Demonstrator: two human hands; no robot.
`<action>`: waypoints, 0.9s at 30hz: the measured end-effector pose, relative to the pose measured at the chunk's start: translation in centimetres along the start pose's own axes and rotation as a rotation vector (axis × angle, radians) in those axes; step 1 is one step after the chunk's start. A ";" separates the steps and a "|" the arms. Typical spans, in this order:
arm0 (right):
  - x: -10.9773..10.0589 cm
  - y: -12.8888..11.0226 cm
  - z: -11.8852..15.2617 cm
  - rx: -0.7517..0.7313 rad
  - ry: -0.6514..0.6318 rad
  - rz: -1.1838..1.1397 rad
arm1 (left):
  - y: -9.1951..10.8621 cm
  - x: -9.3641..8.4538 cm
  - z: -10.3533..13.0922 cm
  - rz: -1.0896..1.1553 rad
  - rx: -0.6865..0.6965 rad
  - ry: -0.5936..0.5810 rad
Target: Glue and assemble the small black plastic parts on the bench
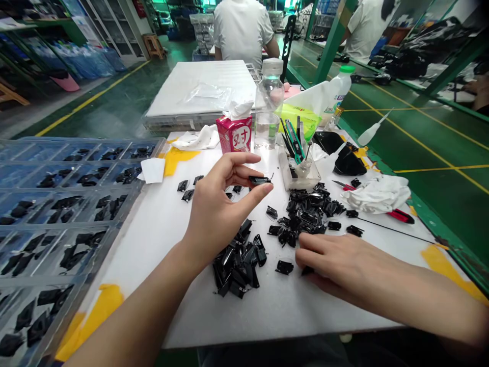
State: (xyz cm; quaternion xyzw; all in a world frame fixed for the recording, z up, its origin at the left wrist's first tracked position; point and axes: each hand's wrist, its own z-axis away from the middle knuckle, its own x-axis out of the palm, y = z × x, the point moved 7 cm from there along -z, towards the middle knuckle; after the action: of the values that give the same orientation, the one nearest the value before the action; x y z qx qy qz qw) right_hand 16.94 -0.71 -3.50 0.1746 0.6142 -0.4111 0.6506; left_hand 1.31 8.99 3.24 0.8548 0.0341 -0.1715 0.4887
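Observation:
My left hand (pixel 217 199) is raised above the white table, with a small glossy black plastic part (pixel 260 180) pinched between thumb and fingers. Low over the table, my right hand (pixel 328 255) has its fingers curled down. A similar black piece (pixel 306 271) shows under its fingertips, mostly hidden by them. Just left of that hand lies a single black part (pixel 284 267). A large pile of black parts (pixel 309 211) spreads beyond the right hand. Another heap (pixel 239 267) sits below the left wrist. Several loose pieces (pixel 187 194) lie farther back on the left.
A divided clear plastic tray (pixel 132 201) of black parts fills the left side. Behind the hands stand a red box of tissues (pixel 235 135), a clear bottle (pixel 268 102) and a tool holder (pixel 300 176). A white cloth (pixel 378 192) lies at right. Co-workers sit beyond.

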 end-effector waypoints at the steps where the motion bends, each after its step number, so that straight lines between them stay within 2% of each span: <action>1: 0.0 0.0 0.0 0.000 -0.006 -0.014 | 0.0 0.0 0.0 -0.002 -0.001 0.000; 7: -1.2 0.2 -0.2 -0.037 -0.099 -0.242 | -0.1 0.0 0.0 -0.011 -0.001 0.010; 11: -2.0 1.6 -0.3 0.049 -0.012 -0.132 | -0.1 -0.1 0.0 -0.006 -0.004 0.016; 16: -1.3 1.6 -0.8 0.054 -0.015 0.023 | 0.1 -0.1 0.0 0.002 0.008 0.010; 20: -1.9 0.7 -0.9 0.046 0.072 -0.061 | 0.2 -0.1 0.0 0.007 0.004 0.009; 24: -2.3 0.4 -0.7 0.032 0.025 -0.183 | 0.0 -0.1 0.1 0.006 -0.001 0.012; 25: -2.7 0.8 -0.7 0.049 0.045 -0.248 | 0.0 0.0 0.1 0.006 -0.004 0.012; 26: -3.5 1.6 -0.8 0.091 0.134 -0.309 | -0.1 0.0 0.1 0.005 -0.006 0.013; 27: -4.6 2.7 -0.9 0.146 0.276 -0.356 | -0.2 0.1 0.1 0.005 -0.009 0.012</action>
State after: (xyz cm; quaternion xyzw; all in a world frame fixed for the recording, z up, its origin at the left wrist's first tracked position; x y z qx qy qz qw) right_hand 18.82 3.08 -0.06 0.1646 0.6872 -0.5349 0.4633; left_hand 1.30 8.98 3.04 0.8537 0.0357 -0.1652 0.4926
